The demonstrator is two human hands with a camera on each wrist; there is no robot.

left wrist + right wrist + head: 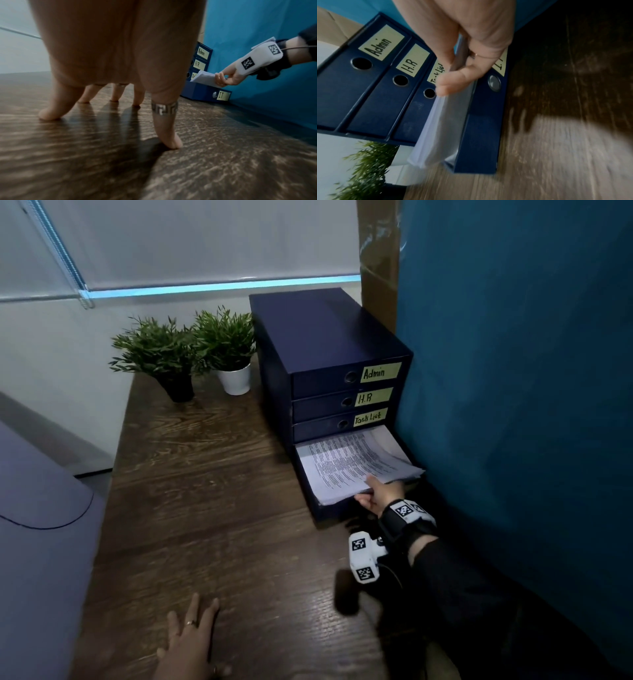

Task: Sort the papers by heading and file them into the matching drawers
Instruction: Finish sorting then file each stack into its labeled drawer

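Left hand (191,642) flat on wooden desk (205,508), fingers spread straight, tips touching the surface, holding nothing; ring on one finger (164,108); right hand (378,496) out at the bottom drawer (204,92), thumb on top and fingers curled beneath, pinching the near edge of a stack of printed papers (346,463); papers lying in that pulled-out drawer, labelled I.T, near edge lifted over the drawer front; drawers above labelled Admin (378,373), H.R (373,398), Task List (368,419), all pushed in; dark blue drawer cabinet (318,337) against blue partition (513,371); two potted plants (191,350) beside cabinet at desk's far end.
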